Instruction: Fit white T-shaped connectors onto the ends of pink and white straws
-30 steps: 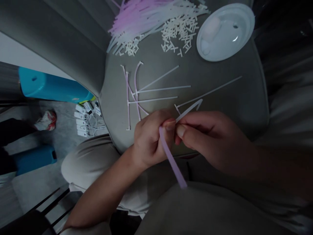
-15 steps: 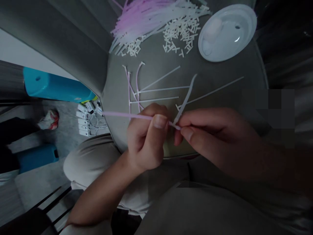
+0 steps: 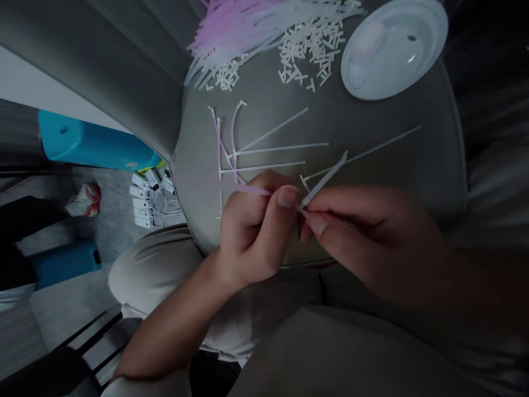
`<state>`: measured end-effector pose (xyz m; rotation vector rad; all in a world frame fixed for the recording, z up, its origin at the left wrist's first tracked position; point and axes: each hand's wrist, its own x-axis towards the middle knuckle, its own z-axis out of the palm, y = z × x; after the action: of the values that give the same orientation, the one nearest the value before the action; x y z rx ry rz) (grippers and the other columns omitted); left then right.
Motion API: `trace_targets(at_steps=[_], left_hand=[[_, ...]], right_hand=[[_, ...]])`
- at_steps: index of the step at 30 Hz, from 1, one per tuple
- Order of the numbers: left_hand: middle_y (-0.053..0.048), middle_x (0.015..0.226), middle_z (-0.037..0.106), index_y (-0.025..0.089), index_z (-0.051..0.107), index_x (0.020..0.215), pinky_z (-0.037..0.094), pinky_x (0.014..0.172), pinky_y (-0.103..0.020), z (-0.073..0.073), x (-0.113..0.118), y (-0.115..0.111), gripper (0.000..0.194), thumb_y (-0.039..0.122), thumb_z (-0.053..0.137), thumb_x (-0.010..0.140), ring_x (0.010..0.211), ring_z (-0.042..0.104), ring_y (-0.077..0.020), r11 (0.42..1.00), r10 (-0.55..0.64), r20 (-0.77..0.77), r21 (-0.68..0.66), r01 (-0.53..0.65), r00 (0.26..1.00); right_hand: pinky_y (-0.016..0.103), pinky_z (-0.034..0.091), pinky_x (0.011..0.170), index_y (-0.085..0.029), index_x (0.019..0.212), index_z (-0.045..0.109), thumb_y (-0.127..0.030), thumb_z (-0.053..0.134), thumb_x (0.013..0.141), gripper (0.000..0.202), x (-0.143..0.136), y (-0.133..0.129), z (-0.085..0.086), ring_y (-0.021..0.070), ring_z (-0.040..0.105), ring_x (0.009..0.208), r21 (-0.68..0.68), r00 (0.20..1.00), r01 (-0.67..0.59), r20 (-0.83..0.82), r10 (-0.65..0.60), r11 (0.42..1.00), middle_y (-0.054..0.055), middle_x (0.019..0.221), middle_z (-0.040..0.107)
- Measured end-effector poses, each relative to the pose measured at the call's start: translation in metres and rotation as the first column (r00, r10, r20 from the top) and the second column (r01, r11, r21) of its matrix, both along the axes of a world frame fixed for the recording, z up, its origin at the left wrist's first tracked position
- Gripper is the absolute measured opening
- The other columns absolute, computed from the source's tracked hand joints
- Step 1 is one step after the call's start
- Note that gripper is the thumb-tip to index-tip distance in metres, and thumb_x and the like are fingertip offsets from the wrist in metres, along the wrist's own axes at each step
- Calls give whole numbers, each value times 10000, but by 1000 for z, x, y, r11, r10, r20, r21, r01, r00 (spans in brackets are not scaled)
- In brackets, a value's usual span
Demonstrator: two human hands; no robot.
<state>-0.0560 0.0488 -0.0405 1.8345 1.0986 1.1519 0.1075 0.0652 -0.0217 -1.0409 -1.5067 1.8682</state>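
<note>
My left hand is closed around a thin pink plastic tube, pinched between thumb and curled forefinger. Thumb and forefinger of my right hand pinch a small connector, largely hidden by the fingertips. From it a short white tube slants up and to the right. Both hands' fingertips are close together over the front of the grey seat. Just beyond them lie pink tubes and thin white tubes, some joined by small T-shaped connectors.
At the back of the grey seat lie a heap of pink and white tubes and a pile of white T-shaped connectors. A white oval bowl stands at back right. On the left floor are white plugs with cables and blue containers.
My left hand has shifted slightly right, nearer my right fingertips, and less of the pink tube shows at its left. The white tube at my right hand leans further right.
</note>
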Motion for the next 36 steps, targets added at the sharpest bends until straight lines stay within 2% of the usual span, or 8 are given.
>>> trace_targets(at_steps=[3,8,15,20,28,32,36], left_hand=[[49,597,573,197,520,741,457,456,-215,-2,-1,-1,333,170,431,1061,509,552,-53,999,0,-23,49,1,1000],[33,624,537,191,519,742,426,468,-221,-4,1,-2,318,212,448,1051,529,512,-52,987,71,-69,148,-60,995],[29,603,505,231,515,797,346,421,-272,-7,4,-6,269,320,477,1048,489,472,-92,988,105,-28,116,-101,994],[35,608,478,214,517,811,335,452,-268,-8,12,-9,244,306,488,1036,503,435,-84,980,150,25,132,-152,988],[-4,774,617,234,596,967,508,670,-307,2,15,-13,307,510,479,1035,747,650,-155,995,91,-119,-34,-96,989],[-7,787,629,236,594,959,521,690,-306,2,11,-13,288,504,510,1023,776,671,-162,997,74,-132,-12,-76,988],[23,715,590,225,557,868,483,597,-254,0,4,-7,225,378,530,1032,636,615,-110,994,46,-102,106,-35,994]], right_hand=[[221,238,411,-215,559,305,-134,468,839,334,-1,-2,1,49,284,471,-13,1000,23,-6,-23,1000,-68,518,318],[204,253,411,-208,560,310,-118,472,818,317,-2,-6,3,41,291,471,-32,999,42,-22,-42,999,-70,520,327],[197,258,412,-206,553,330,-108,476,796,300,-4,-10,6,44,296,478,-102,995,58,-69,-65,993,-68,519,340],[189,309,442,-213,572,344,-141,505,803,290,-6,-18,6,61,338,524,-210,984,105,-119,-132,972,-54,552,375],[193,316,460,-218,587,340,-137,507,811,291,-4,-17,7,64,342,545,-232,974,103,-174,-146,967,-58,567,361],[197,307,443,-216,569,332,-98,516,785,307,-3,-15,8,58,326,515,-249,971,91,-191,-142,964,-67,544,354],[196,270,405,-218,565,331,-85,513,778,310,-3,-13,9,47,300,479,-280,975,49,-197,-107,959,-79,523,343]])
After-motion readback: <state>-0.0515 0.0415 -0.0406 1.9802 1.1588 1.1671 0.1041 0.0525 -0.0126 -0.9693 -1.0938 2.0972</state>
